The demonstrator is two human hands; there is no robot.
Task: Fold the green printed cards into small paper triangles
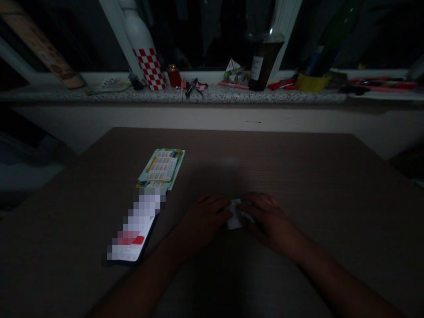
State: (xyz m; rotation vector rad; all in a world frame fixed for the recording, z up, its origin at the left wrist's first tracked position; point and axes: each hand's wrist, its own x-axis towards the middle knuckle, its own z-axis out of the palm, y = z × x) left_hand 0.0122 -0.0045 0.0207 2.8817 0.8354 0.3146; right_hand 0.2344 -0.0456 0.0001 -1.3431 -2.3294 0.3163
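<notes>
A small pale piece of paper (235, 216), apparently folded, lies on the table between my two hands. My left hand (208, 216) holds its left edge, thumb and fingers close together. On the right side, my right hand (265, 216) grips the paper, with a finger resting over its top and the thumb lower down. Both palms stay low over the tabletop. Parts of the paper are covered by my fingers, and the dim light hides fine detail. To the left lies a stack of printed calendar cards (162, 165), slightly fanned.
A lit smartphone (139, 234) lies left of my left forearm, touching or close to the cards. Beyond the brown table (281, 163), a granite windowsill (212, 96) carries a checkered bottle (150, 66), a dark plastic cup (263, 66), a green bottle (334, 39) and small clutter.
</notes>
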